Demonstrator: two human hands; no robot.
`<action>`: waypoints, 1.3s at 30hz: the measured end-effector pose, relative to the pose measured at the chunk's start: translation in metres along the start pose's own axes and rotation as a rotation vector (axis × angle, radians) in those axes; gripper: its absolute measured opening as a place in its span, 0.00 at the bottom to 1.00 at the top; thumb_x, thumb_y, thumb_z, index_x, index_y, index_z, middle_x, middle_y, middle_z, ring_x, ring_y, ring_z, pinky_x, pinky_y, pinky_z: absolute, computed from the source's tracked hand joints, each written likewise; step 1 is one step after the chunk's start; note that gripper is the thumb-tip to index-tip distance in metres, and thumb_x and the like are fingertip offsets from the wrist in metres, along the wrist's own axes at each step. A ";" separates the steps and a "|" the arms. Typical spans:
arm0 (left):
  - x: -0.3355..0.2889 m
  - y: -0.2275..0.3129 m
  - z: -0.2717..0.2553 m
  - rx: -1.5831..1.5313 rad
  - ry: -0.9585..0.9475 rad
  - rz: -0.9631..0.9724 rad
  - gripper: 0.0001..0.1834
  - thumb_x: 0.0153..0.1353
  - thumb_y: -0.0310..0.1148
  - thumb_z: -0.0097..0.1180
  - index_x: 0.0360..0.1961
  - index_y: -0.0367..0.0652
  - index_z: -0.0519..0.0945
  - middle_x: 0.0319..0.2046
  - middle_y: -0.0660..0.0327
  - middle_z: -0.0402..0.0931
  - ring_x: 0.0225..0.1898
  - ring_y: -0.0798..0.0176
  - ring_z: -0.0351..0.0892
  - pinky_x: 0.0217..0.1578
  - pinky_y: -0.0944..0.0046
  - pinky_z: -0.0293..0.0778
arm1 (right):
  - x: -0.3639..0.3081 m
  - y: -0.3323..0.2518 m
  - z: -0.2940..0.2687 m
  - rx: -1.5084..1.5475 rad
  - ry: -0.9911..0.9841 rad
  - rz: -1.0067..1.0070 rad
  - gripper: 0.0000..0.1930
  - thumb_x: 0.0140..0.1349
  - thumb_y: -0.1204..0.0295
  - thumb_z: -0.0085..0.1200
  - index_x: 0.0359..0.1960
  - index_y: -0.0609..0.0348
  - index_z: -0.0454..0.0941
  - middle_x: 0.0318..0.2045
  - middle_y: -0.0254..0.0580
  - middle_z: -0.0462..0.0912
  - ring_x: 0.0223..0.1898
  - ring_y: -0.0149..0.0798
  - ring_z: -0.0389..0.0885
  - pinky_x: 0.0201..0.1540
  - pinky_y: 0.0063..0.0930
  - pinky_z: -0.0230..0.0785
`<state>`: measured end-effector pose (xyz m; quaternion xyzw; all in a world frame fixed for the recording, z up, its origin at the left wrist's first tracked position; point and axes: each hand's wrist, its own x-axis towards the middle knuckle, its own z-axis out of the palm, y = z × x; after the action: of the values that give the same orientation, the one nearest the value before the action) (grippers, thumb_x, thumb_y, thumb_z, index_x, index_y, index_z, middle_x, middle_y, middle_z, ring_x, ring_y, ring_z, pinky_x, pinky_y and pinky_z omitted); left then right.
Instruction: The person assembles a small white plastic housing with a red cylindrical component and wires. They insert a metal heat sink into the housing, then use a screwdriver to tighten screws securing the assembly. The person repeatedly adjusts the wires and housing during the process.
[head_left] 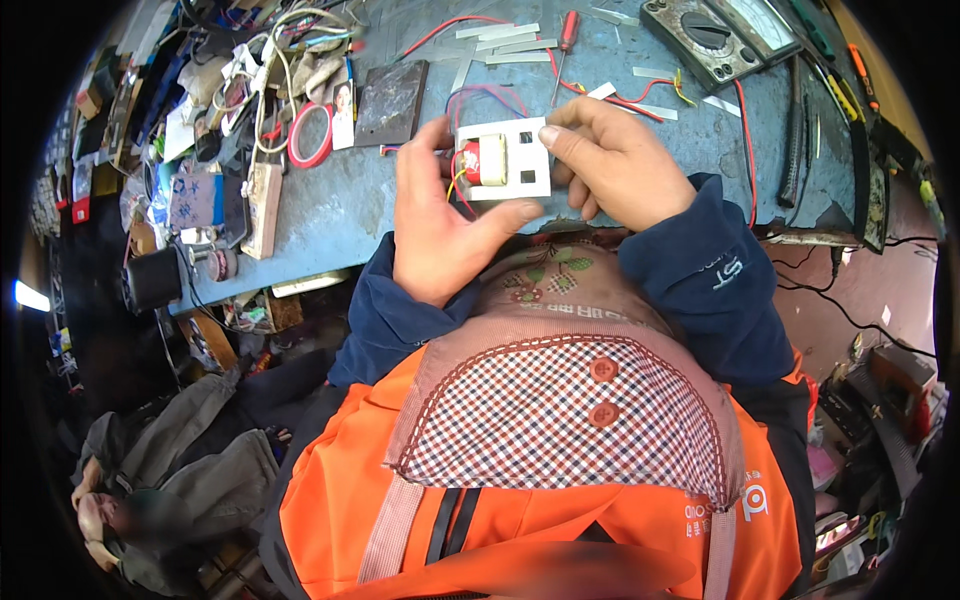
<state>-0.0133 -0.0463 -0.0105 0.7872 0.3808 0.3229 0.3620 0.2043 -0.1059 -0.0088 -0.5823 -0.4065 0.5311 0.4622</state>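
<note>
A white square plate [530,157] with two square cut-outs is held up over the near part of the bench. On it sits a small transformer [492,162] with a pale core and red winding. Thin yellow and red wires leave its left side, and blue and pink wires [490,90] loop behind the plate. My left hand [440,215] grips the plate's left side, its thumb along the lower edge. My right hand [620,160] pinches the upper right corner between thumb and fingers. What its curled fingers touch behind the plate is hidden.
Beyond my hands lie a red-handled screwdriver [568,32], pale strips [515,45], red wires [655,110] and an analog multimeter [708,38]. Left are a dark square block [391,103], a red tape roll [310,136] and piled clutter. A person's hand [90,520] shows at lower left.
</note>
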 end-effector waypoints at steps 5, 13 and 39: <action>0.008 0.003 -0.011 0.250 -0.126 0.215 0.60 0.45 0.42 0.87 0.75 0.29 0.67 0.56 0.46 0.76 0.57 0.46 0.79 0.60 0.52 0.77 | -0.014 -0.009 -0.005 -0.028 -0.161 0.078 0.14 0.71 0.65 0.68 0.39 0.66 0.82 0.26 0.41 0.84 0.23 0.33 0.81 0.25 0.31 0.72; 0.013 -0.022 -0.029 -0.160 -0.269 0.162 0.55 0.49 0.30 0.79 0.79 0.36 0.64 0.67 0.47 0.78 0.69 0.54 0.78 0.71 0.56 0.72 | 0.028 -0.009 -0.020 -0.712 -0.102 -0.890 0.42 0.46 0.59 0.85 0.64 0.60 0.80 0.55 0.50 0.84 0.55 0.51 0.84 0.56 0.42 0.78; 0.005 -0.029 -0.031 -0.322 -0.193 0.104 0.49 0.55 0.28 0.80 0.76 0.36 0.68 0.63 0.52 0.81 0.66 0.58 0.80 0.70 0.58 0.72 | 0.032 -0.001 -0.012 -0.411 -0.256 -0.518 0.35 0.57 0.72 0.79 0.67 0.65 0.81 0.55 0.46 0.89 0.55 0.38 0.86 0.61 0.34 0.78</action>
<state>-0.0454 -0.0187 -0.0168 0.7652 0.2466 0.3207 0.5008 0.2196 -0.0762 -0.0157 -0.4696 -0.6935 0.3721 0.4000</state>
